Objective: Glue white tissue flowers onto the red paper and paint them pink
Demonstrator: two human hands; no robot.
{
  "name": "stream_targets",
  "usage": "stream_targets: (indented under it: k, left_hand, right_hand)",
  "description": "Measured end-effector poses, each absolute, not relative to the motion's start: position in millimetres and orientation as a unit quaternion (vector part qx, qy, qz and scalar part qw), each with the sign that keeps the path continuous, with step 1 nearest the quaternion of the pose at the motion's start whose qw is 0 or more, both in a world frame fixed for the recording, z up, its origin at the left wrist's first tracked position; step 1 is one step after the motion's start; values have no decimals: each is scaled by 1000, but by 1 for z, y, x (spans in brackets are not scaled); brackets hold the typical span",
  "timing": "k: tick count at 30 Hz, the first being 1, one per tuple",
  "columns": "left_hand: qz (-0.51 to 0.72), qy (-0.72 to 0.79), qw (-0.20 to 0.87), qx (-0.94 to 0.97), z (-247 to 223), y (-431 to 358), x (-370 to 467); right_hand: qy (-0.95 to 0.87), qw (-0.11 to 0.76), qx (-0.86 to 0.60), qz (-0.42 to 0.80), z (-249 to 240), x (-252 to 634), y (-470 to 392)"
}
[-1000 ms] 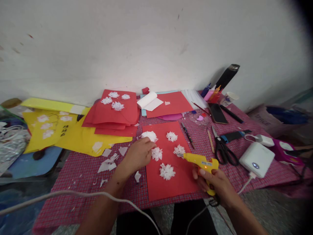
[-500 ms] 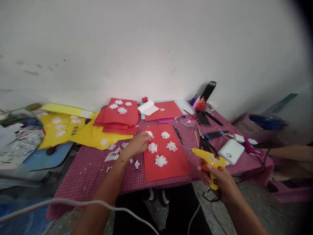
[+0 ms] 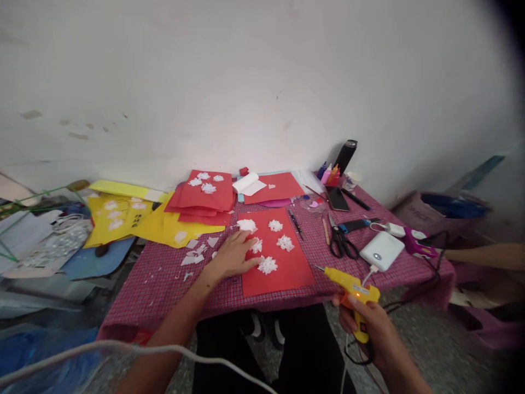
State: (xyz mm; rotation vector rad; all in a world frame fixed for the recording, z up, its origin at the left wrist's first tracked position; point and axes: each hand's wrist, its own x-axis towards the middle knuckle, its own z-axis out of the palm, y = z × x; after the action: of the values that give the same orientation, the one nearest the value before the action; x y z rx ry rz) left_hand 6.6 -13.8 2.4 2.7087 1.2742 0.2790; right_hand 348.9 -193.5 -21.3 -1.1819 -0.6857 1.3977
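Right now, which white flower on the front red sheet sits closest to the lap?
The flower at the thumb of the left hand; the others lie farther back.

"What's the left hand (image 3: 234, 254) covering?"
"The nine o'clock side of one white flower (image 3: 257, 245); its own fingertips are hard to make out."
"And the right hand (image 3: 363, 317)?"
"It hides part of the yellow glue gun's (image 3: 348, 282) handle. The gun's label is too small to read."
"Anything cut off?"
"Another person's arm (image 3: 484, 255), blurred, just past three o'clock, and the pale cord (image 3: 176, 348), at eight and six."
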Motion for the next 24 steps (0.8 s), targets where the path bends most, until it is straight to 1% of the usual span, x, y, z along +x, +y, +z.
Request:
stream_targets:
  k: [4,9,24]
  left_hand:
    - [98,416,68,901,4,-17,5]
    - [111,435,60,892,0,-13,4]
    - [111,421,63,898,-4,-15,6]
  right_hand:
    - [-293,559,-490,601,-24,348,-196]
    - [-279,582,-471,601,-27,349,-197]
    - [-272,578,-471,608,-28,352,-200]
